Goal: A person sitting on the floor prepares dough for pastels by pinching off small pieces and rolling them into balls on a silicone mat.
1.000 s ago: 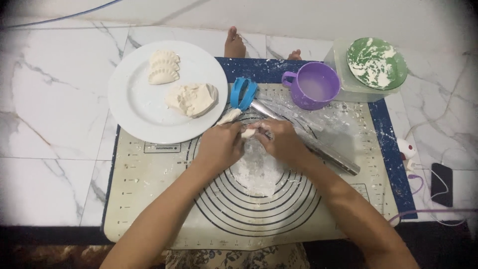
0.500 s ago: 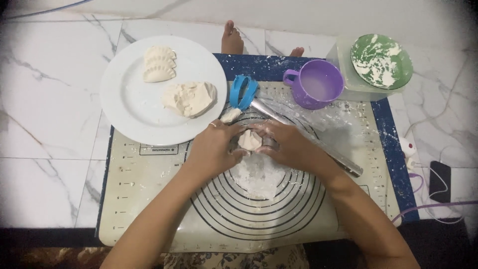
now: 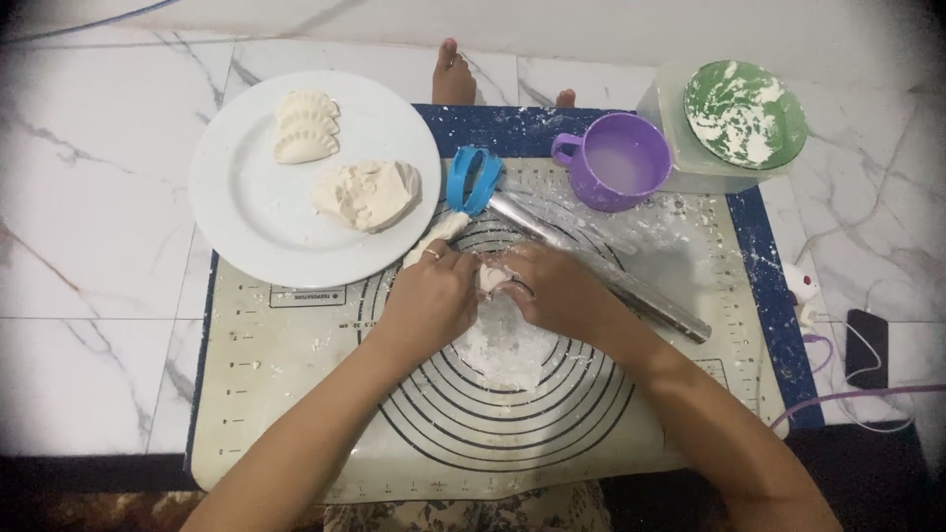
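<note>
Both my hands meet over the floured centre of a beige baking mat [image 3: 296, 394] with black ring marks. My left hand [image 3: 426, 300] and my right hand [image 3: 552, 291] pinch a small piece of dough [image 3: 490, 277] between their fingers; most of it is hidden by the fingers. A white patch of flour [image 3: 503, 350] lies on the mat just below my hands. A short roll of dough [image 3: 439, 234] lies by my left fingers, beside the plate's rim.
A white plate [image 3: 246, 207] at upper left holds several folded dumplings [image 3: 305, 125] and a lump of dough [image 3: 367, 193]. A blue ring cutter [image 3: 473, 180], a metal rolling pin [image 3: 611, 281], a purple cup [image 3: 619, 163] and a green bowl [image 3: 744, 113] stand behind. Toes [image 3: 451, 74] show beyond the mat.
My hands have closed in over the dough piece, which showed plainly between them half a second ago and is now mostly covered. The view has shifted slightly.
</note>
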